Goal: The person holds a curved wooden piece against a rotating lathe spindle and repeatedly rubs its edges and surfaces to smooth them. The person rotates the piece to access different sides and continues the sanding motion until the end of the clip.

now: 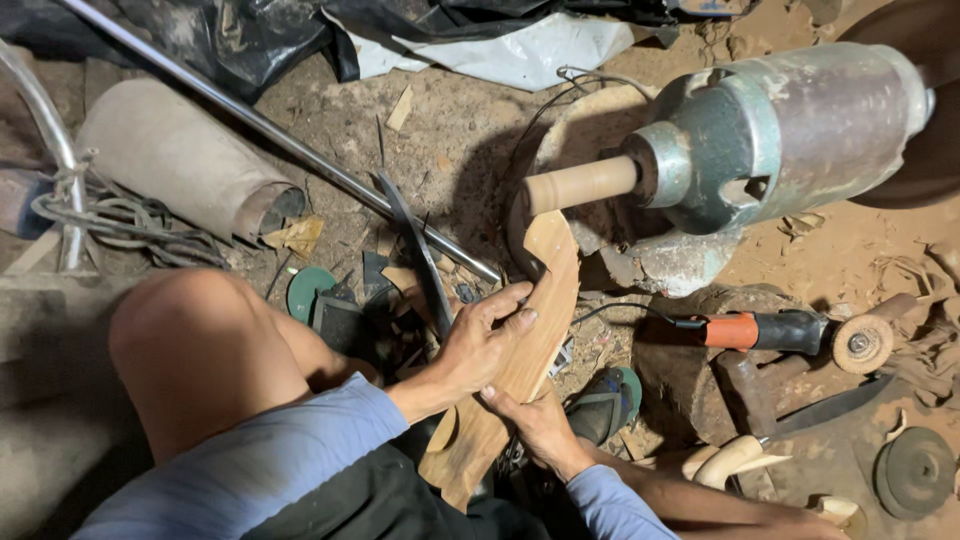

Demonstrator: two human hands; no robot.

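Plank [528, 340], curved, rough-cut, lying slanted under wooden spindle [582, 184] of motor [790, 130]. Left hand [480, 345] gripping its left edge, right hand [540, 420] clamping lower edge. Judging shaping as underway: outline already cut, surface looking unfinished. Lower plank end disappearing behind dark clothing. Right forearm running out of frame.

Left grip [478, 345], right grip [537, 420] closed
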